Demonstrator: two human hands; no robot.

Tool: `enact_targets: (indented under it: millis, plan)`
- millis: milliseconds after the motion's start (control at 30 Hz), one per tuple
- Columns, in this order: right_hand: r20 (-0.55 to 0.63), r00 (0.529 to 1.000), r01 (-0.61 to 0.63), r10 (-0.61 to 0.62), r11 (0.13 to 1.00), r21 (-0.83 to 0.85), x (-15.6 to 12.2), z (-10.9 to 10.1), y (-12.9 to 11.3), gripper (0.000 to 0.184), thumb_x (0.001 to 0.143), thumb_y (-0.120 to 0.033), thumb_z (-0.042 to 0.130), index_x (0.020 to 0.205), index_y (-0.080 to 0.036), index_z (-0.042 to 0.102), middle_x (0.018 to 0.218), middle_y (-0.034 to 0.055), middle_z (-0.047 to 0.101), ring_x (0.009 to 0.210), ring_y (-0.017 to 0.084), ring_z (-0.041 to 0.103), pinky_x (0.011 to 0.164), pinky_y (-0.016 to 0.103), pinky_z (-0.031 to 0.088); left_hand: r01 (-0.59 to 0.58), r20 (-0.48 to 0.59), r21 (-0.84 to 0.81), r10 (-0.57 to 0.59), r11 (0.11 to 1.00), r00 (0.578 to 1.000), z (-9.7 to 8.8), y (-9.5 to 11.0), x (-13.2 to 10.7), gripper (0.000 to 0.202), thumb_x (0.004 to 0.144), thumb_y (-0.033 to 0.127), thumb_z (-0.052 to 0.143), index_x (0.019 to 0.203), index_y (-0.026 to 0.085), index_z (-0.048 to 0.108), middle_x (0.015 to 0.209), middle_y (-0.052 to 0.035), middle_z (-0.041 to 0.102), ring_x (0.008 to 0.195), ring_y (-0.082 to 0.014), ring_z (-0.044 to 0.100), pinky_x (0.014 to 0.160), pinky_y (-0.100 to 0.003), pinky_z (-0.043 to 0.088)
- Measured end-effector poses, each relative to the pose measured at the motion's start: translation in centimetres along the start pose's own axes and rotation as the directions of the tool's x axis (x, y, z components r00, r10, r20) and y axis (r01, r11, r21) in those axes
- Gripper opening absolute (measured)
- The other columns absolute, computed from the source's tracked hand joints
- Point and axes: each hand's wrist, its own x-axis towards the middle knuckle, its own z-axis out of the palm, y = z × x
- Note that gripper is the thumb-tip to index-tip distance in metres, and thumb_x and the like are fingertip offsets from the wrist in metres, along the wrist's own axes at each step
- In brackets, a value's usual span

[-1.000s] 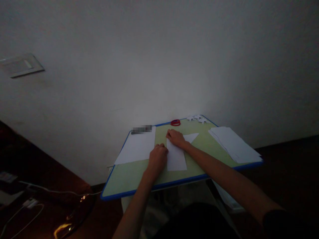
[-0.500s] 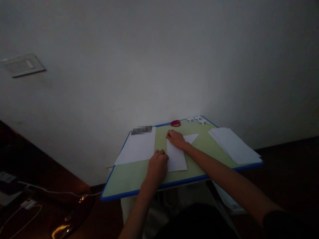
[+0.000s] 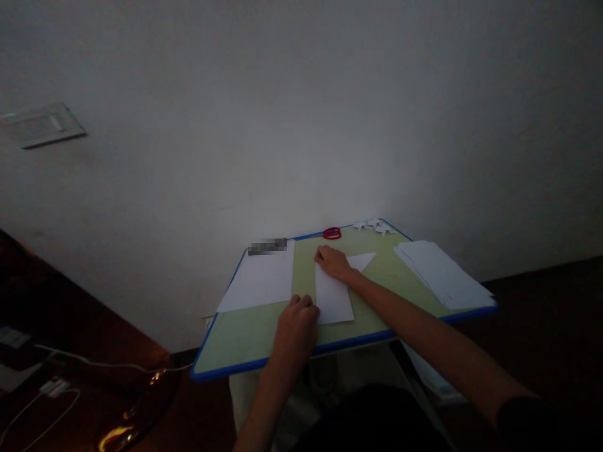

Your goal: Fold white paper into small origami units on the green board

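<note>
A white sheet of paper [image 3: 333, 304], folded so that a pointed flap juts out on its right, lies on the green tabletop [image 3: 240, 342]. My right hand [image 3: 332, 262] is closed at its far left corner, with the fingers curled down on the paper. Nearer to me, my left hand [image 3: 298, 321] is closed at the left edge of the same sheet, fingers curled against it. Both hands hide the parts of the edge beneath them, and the fingertips do not show clearly.
Red-handled scissors [image 3: 332, 233] lie at the back edge. Several white paper cutouts [image 3: 374, 226] rest at the back right. A stack of white paper [image 3: 443, 273] is on the right. Another white sheet [image 3: 261, 279] lies left, below a blurred dark object [image 3: 267, 247]. A wall [image 3: 301, 125] stands behind.
My left hand has slid a little toward me along the paper's left edge. My right hand and the sheet stay where they were.
</note>
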Motion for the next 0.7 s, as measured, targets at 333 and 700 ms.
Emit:
enact_targets:
  millis: [333, 700]
  plan:
    - [0.004, 1.0, -0.005, 0.005, 1.0, 0.007, 0.0, 0.0, 0.0, 0.015, 0.102, -0.029, 0.05, 0.103, -0.021, 0.062, 0.11, 0.0054, 0.069, 0.094, 0.018, 0.064, 0.075, 0.028, 0.039, 0.007, 0.007, -0.042, -0.007, 0.999, 1.0, -0.5, 0.9, -2.2, 0.026, 0.095, 0.005, 0.049, 0.088, 0.017, 0.071, 0.099, -0.0077, 0.067, 0.099, -0.0241, 0.057, 0.088, -0.035, 0.049]
    - [-0.007, 1.0, -0.008, 0.009, 0.999, 0.038, 0.1, 0.0, 0.0, 0.013, 0.1, -0.027, 0.053, 0.101, -0.02, 0.064, 0.108, 0.006, 0.069, 0.093, 0.018, 0.063, 0.078, 0.028, 0.041, 0.094, -0.111, -0.032, -0.097, 0.995, 0.989, -0.7, 2.3, -2.2, 0.02, 0.094, 0.015, 0.052, 0.081, 0.02, 0.067, 0.091, -0.0083, 0.067, 0.095, -0.0253, 0.057, 0.088, -0.04, 0.047]
